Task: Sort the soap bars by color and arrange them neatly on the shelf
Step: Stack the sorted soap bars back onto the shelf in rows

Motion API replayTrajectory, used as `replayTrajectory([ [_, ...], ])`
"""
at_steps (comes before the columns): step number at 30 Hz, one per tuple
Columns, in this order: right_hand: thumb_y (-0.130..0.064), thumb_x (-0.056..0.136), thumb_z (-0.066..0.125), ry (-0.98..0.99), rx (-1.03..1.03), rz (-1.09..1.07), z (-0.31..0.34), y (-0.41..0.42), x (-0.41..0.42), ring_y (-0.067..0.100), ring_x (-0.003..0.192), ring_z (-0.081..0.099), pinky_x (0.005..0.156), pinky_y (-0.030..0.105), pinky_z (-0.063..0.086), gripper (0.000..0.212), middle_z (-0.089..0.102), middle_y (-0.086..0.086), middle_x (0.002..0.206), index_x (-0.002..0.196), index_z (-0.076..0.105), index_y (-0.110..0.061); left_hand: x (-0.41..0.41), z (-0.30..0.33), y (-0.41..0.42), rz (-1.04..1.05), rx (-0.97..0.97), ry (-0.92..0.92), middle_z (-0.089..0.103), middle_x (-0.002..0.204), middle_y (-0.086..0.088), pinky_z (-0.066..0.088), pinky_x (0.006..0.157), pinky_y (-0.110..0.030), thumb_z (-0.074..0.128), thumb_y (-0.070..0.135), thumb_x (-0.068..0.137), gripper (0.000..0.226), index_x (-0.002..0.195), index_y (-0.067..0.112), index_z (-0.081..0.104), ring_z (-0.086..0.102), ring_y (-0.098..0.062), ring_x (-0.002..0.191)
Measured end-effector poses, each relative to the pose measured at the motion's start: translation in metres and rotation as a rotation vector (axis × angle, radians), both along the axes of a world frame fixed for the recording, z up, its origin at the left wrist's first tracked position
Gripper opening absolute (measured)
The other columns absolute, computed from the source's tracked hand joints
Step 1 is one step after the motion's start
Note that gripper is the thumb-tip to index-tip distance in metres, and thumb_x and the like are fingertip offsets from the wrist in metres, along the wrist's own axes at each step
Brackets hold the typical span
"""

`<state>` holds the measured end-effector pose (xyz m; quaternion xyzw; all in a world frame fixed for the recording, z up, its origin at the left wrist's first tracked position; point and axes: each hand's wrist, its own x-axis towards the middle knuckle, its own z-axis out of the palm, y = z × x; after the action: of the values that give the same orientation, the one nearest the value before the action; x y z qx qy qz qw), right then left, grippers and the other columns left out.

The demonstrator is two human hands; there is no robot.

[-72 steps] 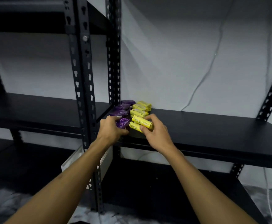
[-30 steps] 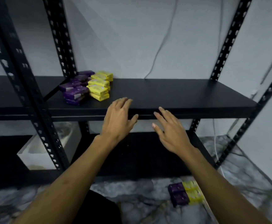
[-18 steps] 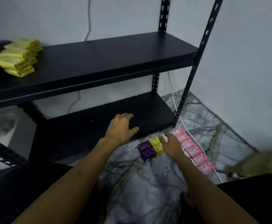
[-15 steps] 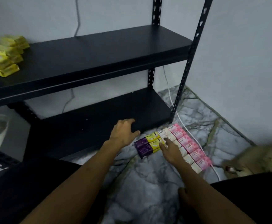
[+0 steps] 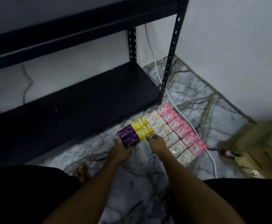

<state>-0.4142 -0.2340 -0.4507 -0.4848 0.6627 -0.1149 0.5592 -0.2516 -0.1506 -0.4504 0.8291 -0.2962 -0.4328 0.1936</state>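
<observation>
Soap bars lie in rows on the marble floor in front of the black shelf unit [image 5: 83, 101]. From left to right there are purple bars [image 5: 127, 134], yellow bars [image 5: 140, 126], a column of cream bars [image 5: 166, 135] and a column of pink bars [image 5: 180, 129]. My left hand [image 5: 120, 151] grips the near end of the purple bars, thumb on their left side. My right hand [image 5: 157, 143] has its fingertips curled onto the near end of the yellow bars. The shelf's middle board [image 5: 67, 31] shows only its front edge, so the bars on it are out of view.
A white cable [image 5: 172, 101] runs along the floor behind the pink bars, past the shelf's right post [image 5: 170, 50]. A cardboard box [image 5: 261, 151] stands at the right. A bare foot [image 5: 80, 173] rests on the floor near my left arm. The wall is close behind.
My view dropped from the middle shelf to the floor. Both hands left the shelf, came down and closed in on the purple and yellow bars on the floor.
</observation>
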Motion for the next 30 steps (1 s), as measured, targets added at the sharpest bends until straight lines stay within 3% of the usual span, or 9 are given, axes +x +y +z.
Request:
replayTrajectory([
  [3, -0.036, 0.094, 0.063, -0.095, 0.118, -0.171, -0.009, -0.012, 0.018, 0.023, 0.081, 0.058, 0.082, 0.049, 0.057, 0.046, 0.061, 0.011, 0.091, 0.122, 0.061, 0.0, 0.012, -0.045, -0.02, 0.262, 0.0, 0.132, 0.052, 0.143, -0.017, 0.049, 0.102, -0.046, 0.073, 0.071, 0.057, 0.126, 0.153, 0.006, 0.024, 0.056, -0.036, 0.123],
  [7, -0.036, 0.088, 0.073, -0.147, 0.237, -0.412, -0.026, -0.032, 0.04, 0.02, 0.065, 0.046, 0.056, 0.032, 0.047, 0.048, 0.045, 0.004, 0.075, 0.118, 0.053, -0.004, 0.025, -0.13, -0.038, 0.521, 0.019, 0.238, 0.06, 0.133, -0.018, 0.053, 0.097, -0.05, 0.069, 0.079, 0.035, 0.133, 0.144, 0.008, 0.039, 0.062, -0.035, 0.115],
  [9, -0.038, 0.081, 0.079, -0.165, 0.273, -0.535, -0.037, -0.044, 0.048, 0.02, 0.063, 0.046, 0.059, 0.033, 0.047, 0.065, 0.043, 0.004, 0.074, 0.126, 0.049, -0.003, 0.021, -0.134, -0.044, 0.587, 0.003, 0.261, 0.067, 0.122, -0.017, 0.056, 0.092, -0.047, 0.069, 0.075, 0.031, 0.125, 0.133, 0.004, 0.052, 0.067, -0.033, 0.105],
  [12, -0.032, 0.079, 0.082, -0.198, 0.312, -0.636, -0.047, -0.058, 0.062, 0.029, 0.096, 0.062, 0.088, 0.043, 0.057, 0.066, 0.061, 0.012, 0.106, 0.127, 0.051, 0.001, 0.009, -0.1, -0.051, 0.675, -0.033, 0.343, 0.071, 0.112, -0.016, 0.059, 0.087, -0.047, 0.082, 0.061, 0.042, 0.098, 0.12, 0.004, 0.06, 0.07, -0.032, 0.095],
  [14, -0.027, 0.078, 0.084, -0.18, 0.338, -0.709, -0.052, -0.062, 0.068, 0.032, 0.106, 0.063, 0.091, 0.041, 0.056, 0.058, 0.063, 0.015, 0.118, 0.119, 0.053, -0.001, 0.002, -0.093, -0.053, 0.639, 0.001, 0.336, 0.071, 0.111, -0.016, 0.058, 0.087, -0.046, 0.085, 0.046, 0.06, 0.072, 0.116, 0.005, 0.063, 0.069, -0.032, 0.096],
  [16, -0.024, 0.076, 0.085, -0.203, 0.365, -0.758, -0.054, -0.06, 0.071, 0.036, 0.109, 0.062, 0.09, 0.039, 0.054, 0.067, 0.061, 0.015, 0.124, 0.129, 0.05, 0.001, -0.002, -0.089, -0.052, 0.581, 0.02, 0.269, 0.072, 0.111, -0.016, 0.057, 0.088, -0.045, 0.084, 0.037, 0.072, 0.056, 0.114, 0.005, 0.067, 0.069, -0.032, 0.098],
  [22, -0.023, 0.072, 0.088, -0.239, 0.418, -0.864, -0.049, -0.05, 0.064, 0.036, 0.114, 0.06, 0.094, 0.044, 0.054, 0.076, 0.059, 0.015, 0.127, 0.132, 0.049, 0.002, -0.006, -0.078, -0.033, 0.522, -0.017, 0.192, 0.069, 0.122, -0.013, 0.054, 0.094, -0.042, 0.084, 0.038, 0.074, 0.062, 0.124, 0.006, 0.067, 0.065, -0.031, 0.11],
  [27, -0.025, 0.064, 0.093, -0.229, 0.395, -0.822, -0.069, -0.014, 0.047, 0.03, 0.087, 0.068, 0.059, 0.037, 0.055, 0.064, 0.068, 0.014, 0.1, 0.113, 0.059, -0.002, -0.018, -0.068, -0.001, 0.447, -0.081, 0.149, 0.062, 0.134, -0.013, 0.049, 0.1, -0.038, 0.083, 0.03, 0.076, 0.064, 0.131, 0.004, 0.063, 0.059, -0.028, 0.122],
  [30, -0.029, 0.05, 0.098, -0.144, 0.338, -0.755, -0.095, 0.007, 0.032, 0.025, 0.075, 0.065, 0.058, 0.038, 0.055, 0.068, 0.07, 0.013, 0.093, 0.102, 0.066, 0.0, -0.024, -0.066, 0.026, 0.428, -0.102, 0.156, 0.068, 0.123, -0.013, 0.052, 0.093, -0.037, 0.085, 0.022, 0.074, 0.056, 0.123, 0.001, 0.068, 0.064, -0.027, 0.114],
])
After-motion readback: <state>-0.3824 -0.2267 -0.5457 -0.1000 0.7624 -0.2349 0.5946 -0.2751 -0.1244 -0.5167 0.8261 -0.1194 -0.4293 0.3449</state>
